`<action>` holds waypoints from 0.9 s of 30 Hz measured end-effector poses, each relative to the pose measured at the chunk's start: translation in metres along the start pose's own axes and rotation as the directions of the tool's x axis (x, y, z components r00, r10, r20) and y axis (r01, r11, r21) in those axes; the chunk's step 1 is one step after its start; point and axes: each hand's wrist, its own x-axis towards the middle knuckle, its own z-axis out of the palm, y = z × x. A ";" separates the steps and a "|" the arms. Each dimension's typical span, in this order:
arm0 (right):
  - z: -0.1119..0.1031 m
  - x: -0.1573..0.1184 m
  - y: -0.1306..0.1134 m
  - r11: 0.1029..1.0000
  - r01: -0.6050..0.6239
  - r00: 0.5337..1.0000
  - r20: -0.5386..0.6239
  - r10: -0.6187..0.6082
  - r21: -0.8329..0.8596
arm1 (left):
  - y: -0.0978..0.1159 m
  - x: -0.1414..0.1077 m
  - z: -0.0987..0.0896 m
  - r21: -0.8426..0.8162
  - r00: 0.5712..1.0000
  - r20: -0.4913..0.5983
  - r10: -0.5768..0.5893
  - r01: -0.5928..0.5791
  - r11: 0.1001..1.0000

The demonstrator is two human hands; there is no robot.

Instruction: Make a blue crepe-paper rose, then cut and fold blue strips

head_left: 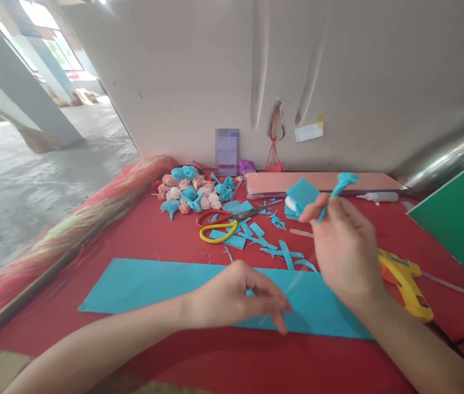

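Observation:
My right hand (344, 246) is raised at the right, closed around the twisted stem of a blue paper flower (346, 179) whose head points up. Over a long blue paper strip (141, 284) hovers my left hand (242, 298), its fingers loosely bent and apart, with nothing visible in them. A pale thin streak, too faint to name, runs near its fingertips. Behind the strip lie scissors (228, 225) with red and yellow handles, among blue paper scraps (256, 230). A stack of blue paper squares (302, 190) sits partly behind my right hand.
Pink, white and blue paper flowers (189, 192) are heaped at the back left. A yellow glue gun (410, 287) lies right of my right wrist, its cable at the front. Further back are pink sheets (326, 183), a small bottle (380, 196) and a green board (462, 224).

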 end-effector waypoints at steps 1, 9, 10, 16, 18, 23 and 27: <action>-0.003 0.006 0.002 0.998 0.032 0.999 -0.034 -0.030 0.046 | -0.001 -0.004 0.003 0.058 0.999 0.045 -0.018 0.015 0.998; -0.004 0.011 0.021 0.994 -0.032 0.999 0.027 0.030 0.101 | -0.027 -0.038 -0.016 0.365 0.986 -0.125 -0.114 0.152 0.919; -0.003 0.010 0.021 0.995 -0.040 0.998 0.043 0.037 0.088 | -0.032 -0.042 -0.026 0.419 0.979 -0.177 -0.096 0.164 0.893; -0.003 0.011 0.019 0.997 -0.042 0.997 0.066 0.038 0.060 | -0.068 -0.065 -0.090 0.834 0.879 -0.430 0.205 0.300 0.464; -0.004 0.012 0.020 0.993 -0.067 0.996 0.062 0.062 0.092 | -0.078 -0.070 -0.104 0.889 0.895 -0.382 0.230 0.288 0.355; -0.008 0.016 0.022 0.976 -0.127 0.992 0.039 0.122 0.175 | -0.086 -0.068 -0.115 0.881 0.823 -0.465 0.325 0.397 0.257; -0.010 0.021 0.021 0.953 -0.230 0.969 0.134 0.207 0.195 | -0.070 -0.047 -0.100 0.909 0.858 -0.383 0.342 0.285 0.304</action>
